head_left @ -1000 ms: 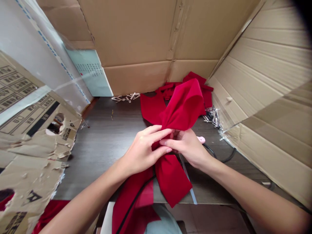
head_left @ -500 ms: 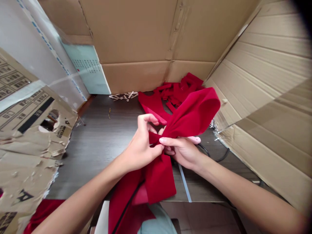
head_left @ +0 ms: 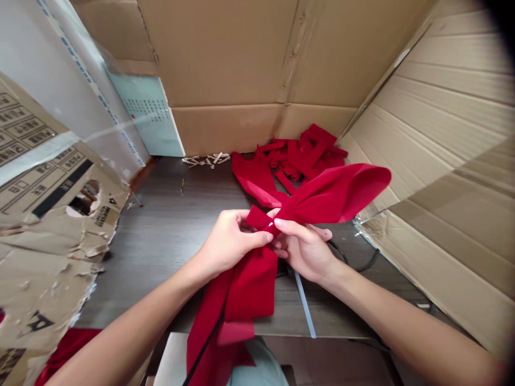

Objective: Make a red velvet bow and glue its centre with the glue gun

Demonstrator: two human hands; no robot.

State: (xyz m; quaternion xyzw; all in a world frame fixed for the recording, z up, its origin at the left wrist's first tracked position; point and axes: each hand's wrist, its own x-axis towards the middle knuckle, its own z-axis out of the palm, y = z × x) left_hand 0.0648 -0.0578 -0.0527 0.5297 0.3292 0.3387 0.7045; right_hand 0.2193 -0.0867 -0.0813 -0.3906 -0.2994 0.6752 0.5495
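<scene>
A wide red fabric ribbon (head_left: 333, 193) is folded into a bow shape above the dark wooden table (head_left: 169, 236). Its big loop points right and its tails hang down off the table's front edge. My left hand (head_left: 229, 244) is closed, pinching the gathered middle of the ribbon from the left. My right hand (head_left: 303, 244) pinches the same middle from the right, thumb and forefinger on the fabric. Behind the right hand lies a pink-handled tool (head_left: 328, 234), mostly hidden, with a black cable (head_left: 362, 265).
Several cut red ribbon pieces (head_left: 306, 153) lie at the back of the table, beside a small heap of pale clips (head_left: 205, 160). Cardboard sheets (head_left: 434, 139) wall the table at the back, right and left. A clear stick (head_left: 303, 305) lies near the front edge.
The ribbon's big loop has swung from upright down to the right. My left hand's fingers have closed on the ribbon's middle and both hands hold the pinch tighter.
</scene>
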